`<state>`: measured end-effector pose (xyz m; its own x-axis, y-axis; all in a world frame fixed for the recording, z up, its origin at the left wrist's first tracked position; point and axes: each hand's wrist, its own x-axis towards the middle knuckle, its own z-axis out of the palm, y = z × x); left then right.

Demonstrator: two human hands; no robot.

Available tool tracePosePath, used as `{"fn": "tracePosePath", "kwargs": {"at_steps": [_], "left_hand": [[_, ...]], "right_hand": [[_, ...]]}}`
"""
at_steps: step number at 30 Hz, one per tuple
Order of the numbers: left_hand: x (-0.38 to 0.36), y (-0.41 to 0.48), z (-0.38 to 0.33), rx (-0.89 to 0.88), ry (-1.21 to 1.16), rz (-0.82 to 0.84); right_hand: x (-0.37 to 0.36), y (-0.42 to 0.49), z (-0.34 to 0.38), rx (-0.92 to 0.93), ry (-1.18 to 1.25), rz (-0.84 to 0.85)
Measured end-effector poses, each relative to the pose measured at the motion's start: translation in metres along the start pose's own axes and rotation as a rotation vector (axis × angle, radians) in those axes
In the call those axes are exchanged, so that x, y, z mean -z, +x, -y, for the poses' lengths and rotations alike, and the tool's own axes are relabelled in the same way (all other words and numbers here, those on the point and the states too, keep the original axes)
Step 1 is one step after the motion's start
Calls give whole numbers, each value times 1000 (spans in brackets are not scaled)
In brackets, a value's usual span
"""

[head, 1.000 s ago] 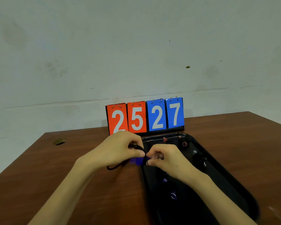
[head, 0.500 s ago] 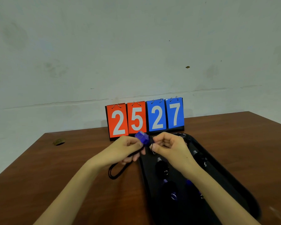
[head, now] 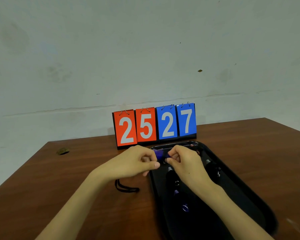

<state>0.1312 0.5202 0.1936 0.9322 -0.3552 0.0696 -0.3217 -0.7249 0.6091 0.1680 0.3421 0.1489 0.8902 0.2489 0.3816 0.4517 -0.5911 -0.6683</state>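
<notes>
A small blue whistle-like piece [head: 160, 152] is held between my two hands above the far left corner of a black tray [head: 246, 186]. My left hand [head: 133, 161] has its fingers curled and pinches the piece's left side; a black cord [head: 125, 187] trails from under this hand onto the table. My right hand [head: 184, 160] pinches the right side, where a small metal ring [head: 164, 161] hangs. The piece is blurred and partly hidden by my fingers.
The tray holds several dark small items with metal rings, such as one [head: 184, 207] near its middle. A flip scoreboard [head: 154, 125] reading 25 27 stands behind the tray. The brown table [head: 50, 187] meets a pale wall; a small brown scrap [head: 62, 151] lies far left.
Both hands have sunk slightly toward the tray with the blue piece, which has turned between the fingers. The cord loop now lies lower on the table.
</notes>
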Motion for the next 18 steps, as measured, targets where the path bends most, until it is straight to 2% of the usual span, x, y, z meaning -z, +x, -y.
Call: {"fn": "tracePosePath", "kwargs": {"at_steps": [5, 8, 14, 18], "left_hand": [[8, -1, 2, -24, 15, -45], [13, 0, 9, -22, 15, -104], [15, 2, 18, 14, -69, -130], [12, 4, 14, 86, -158, -102]], "right_hand": [[1, -3, 4, 142, 43, 305], [2, -5, 9, 160, 153, 403], [9, -5, 16, 165, 394, 443], [12, -3, 16, 65, 557, 388]]}}
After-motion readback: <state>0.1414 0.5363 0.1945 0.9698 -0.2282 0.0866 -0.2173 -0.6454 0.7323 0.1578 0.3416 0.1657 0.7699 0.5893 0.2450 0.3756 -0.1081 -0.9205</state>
